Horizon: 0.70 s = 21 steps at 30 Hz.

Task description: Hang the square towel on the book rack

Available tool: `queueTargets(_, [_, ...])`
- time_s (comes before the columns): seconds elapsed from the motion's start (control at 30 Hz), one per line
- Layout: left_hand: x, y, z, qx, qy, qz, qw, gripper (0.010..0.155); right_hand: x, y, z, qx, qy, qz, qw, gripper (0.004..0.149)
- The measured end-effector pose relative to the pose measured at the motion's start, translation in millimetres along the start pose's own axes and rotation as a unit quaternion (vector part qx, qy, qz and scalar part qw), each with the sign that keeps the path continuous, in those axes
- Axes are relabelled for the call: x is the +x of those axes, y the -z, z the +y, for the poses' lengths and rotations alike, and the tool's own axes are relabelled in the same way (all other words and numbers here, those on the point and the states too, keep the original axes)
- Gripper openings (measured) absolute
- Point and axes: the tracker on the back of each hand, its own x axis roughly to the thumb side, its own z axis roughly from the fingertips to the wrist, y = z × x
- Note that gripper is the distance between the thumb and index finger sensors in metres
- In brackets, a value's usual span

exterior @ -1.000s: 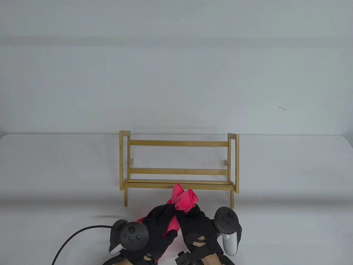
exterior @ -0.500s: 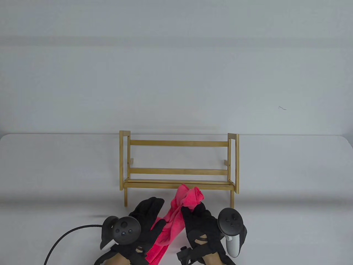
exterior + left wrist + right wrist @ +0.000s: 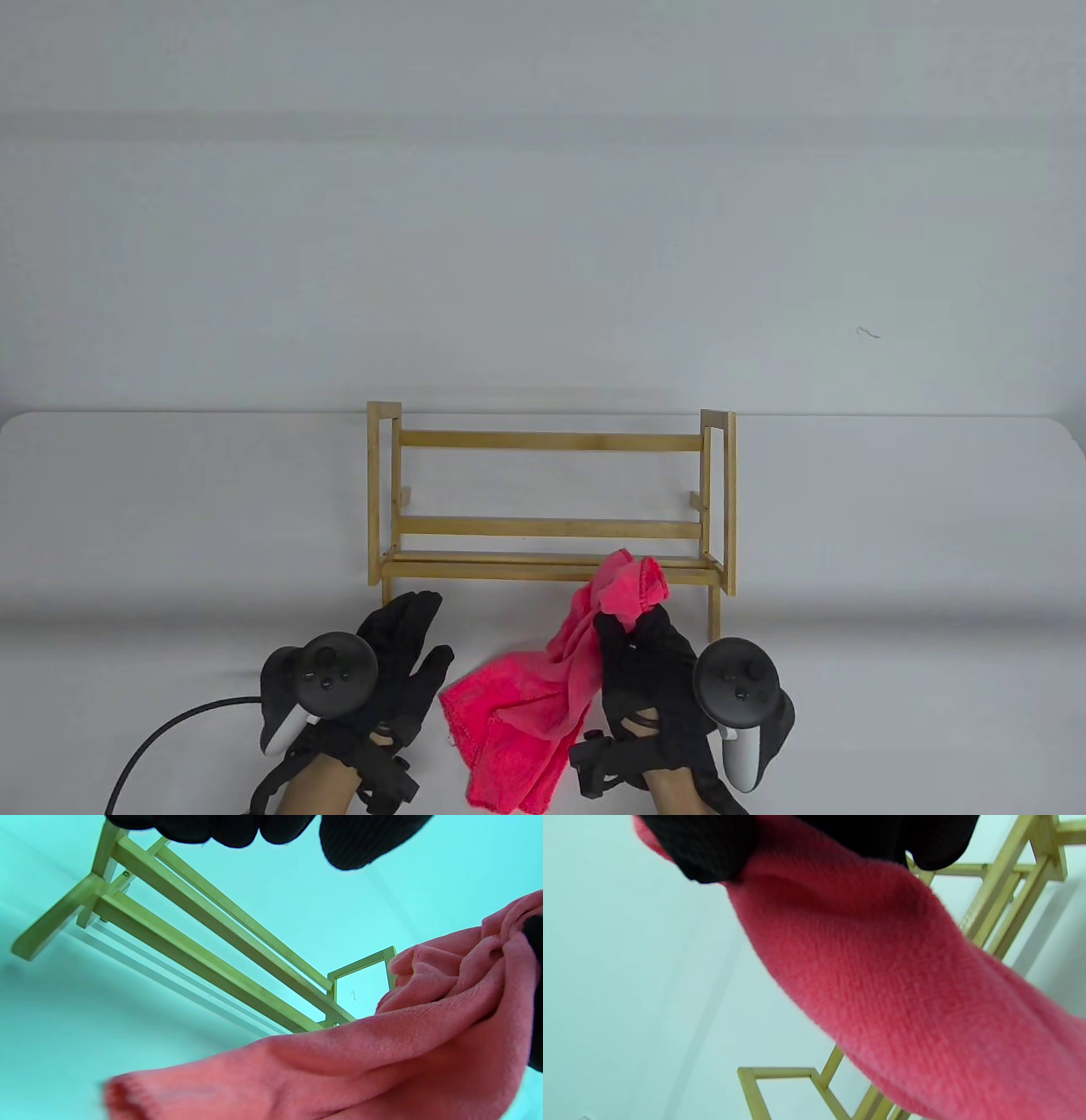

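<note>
A pink square towel (image 3: pixel 543 705) hangs crumpled from my right hand (image 3: pixel 635 626), which grips one bunched end just in front of the wooden book rack (image 3: pixel 551 526). Its lower part trails toward the table's front edge. My left hand (image 3: pixel 405 632) is open, fingers spread, to the left of the towel and apart from it. In the left wrist view the towel (image 3: pixel 382 1052) fills the lower right and the rack (image 3: pixel 203 942) runs across. In the right wrist view my gloved fingers (image 3: pixel 704 849) pinch the towel (image 3: pixel 891 984) with the rack (image 3: pixel 1001 899) behind.
The rack stands at mid-table, near the back edge of the white table (image 3: pixel 170 509). A black cable (image 3: pixel 161 739) runs from my left hand's tracker to the front left edge. A plain wall lies behind.
My left hand let go of the towel and moved left, opening. My right hand carried its end of the towel right and slightly up, and the cloth spread out below.
</note>
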Motion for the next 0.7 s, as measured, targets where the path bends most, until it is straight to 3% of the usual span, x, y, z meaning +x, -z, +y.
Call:
queueTargets(0.3, [-1,1,0,-0.004,0.003,-0.001,1.000,0.065,24,41,-7,-0.026,-0.068,-0.001,0.997,0.054])
queueTargets(0.7, [-2,2,-1,-0.009,0.018,0.001,1.000,0.064,76,123,15,-0.045,-0.170,-0.050,0.983,0.054])
